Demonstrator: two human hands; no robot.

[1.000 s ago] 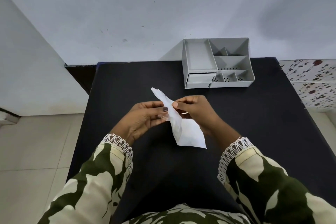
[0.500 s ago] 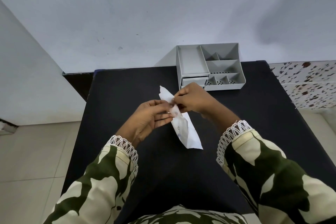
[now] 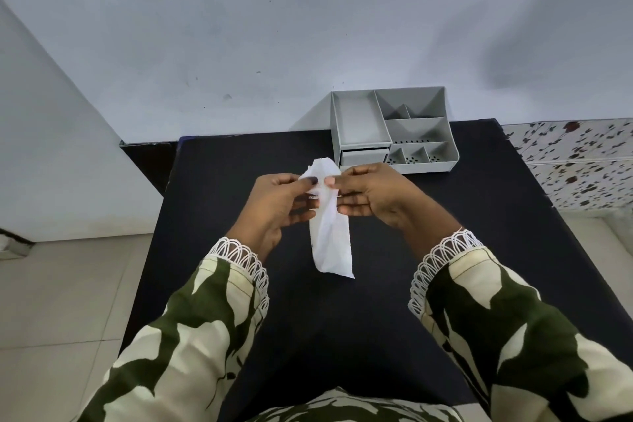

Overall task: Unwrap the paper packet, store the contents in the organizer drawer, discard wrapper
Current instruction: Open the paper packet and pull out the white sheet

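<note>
Both hands pinch the upper end of the paper packet (image 3: 330,229), held above the black table (image 3: 479,216) just in front of the grey organizer (image 3: 390,130): left hand (image 3: 274,207) and right hand (image 3: 373,197), thumb and forefinger closed on the paper. Peel the flaps apart slowly — keep the lower end down so the contents, not visible here, stay inside. The drawer (image 3: 363,157) looks closed — open it before tipping anything out
</note>
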